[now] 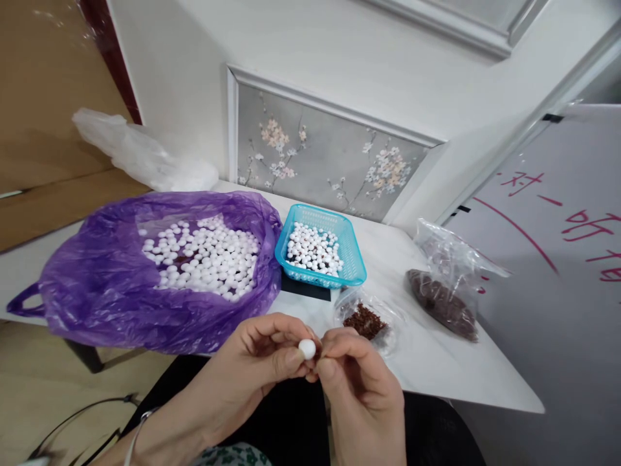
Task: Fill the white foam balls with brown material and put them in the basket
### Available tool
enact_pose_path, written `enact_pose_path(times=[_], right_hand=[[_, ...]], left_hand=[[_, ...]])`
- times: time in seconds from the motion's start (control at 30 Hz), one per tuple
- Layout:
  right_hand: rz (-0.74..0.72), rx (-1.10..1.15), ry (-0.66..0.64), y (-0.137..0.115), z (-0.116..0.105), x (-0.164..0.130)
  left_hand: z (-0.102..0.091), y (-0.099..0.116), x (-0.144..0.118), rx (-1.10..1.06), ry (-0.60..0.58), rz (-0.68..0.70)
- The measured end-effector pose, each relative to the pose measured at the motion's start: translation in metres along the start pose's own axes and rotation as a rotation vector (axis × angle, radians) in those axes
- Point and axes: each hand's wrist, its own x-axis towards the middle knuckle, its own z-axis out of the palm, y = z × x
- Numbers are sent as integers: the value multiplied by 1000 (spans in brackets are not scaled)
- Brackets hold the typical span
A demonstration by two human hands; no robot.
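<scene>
Low centre of the frame, my left hand (262, 362) and right hand (354, 375) both pinch one white bead (306, 349) between fingertips. By my reckoning there's plenty left: the purple bag (97, 285) at left is heaped with beads, while the blue basket (349, 249) mid-bench holds a thinner layer. Brown bits sit in the clear bags (444, 301) to the right.

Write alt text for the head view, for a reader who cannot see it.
Two bare hands, left hand and right hand, pinch one small white round bead between their fingertips. Behind, on a white table, sit a purple plastic bag of white beads, a blue plastic mesh basket and two clear bags of reddish-brown bits.
</scene>
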Motion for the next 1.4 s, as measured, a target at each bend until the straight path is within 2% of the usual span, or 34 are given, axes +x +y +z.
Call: enact_pose_path(times=[0.1, 0.3, 0.4, 0.53, 0.87, 1.1, 1.4], right_hand=[[26, -85, 21, -4, 1, -1], [-114, -218, -53, -2, 0, 2], [-142, -138, -87, 3, -3, 3], [-90, 48, -135, 9, -5, 3], [-76, 46, -151, 8, -3, 5], [-75, -4, -141, 6, -3, 6], [-46, -78, -55, 3, 4, 3]], left_hand=[[0, 0, 0, 41, 9, 31], [-2, 0, 1, 111, 10, 59], [-1, -1, 1, 104, -8, 73], [0, -1, 1, 99, -3, 77], [-2, -1, 2, 154, 19, 103], [-3, 2, 3, 258, -8, 201], [-6, 4, 3, 520, 76, 310]])
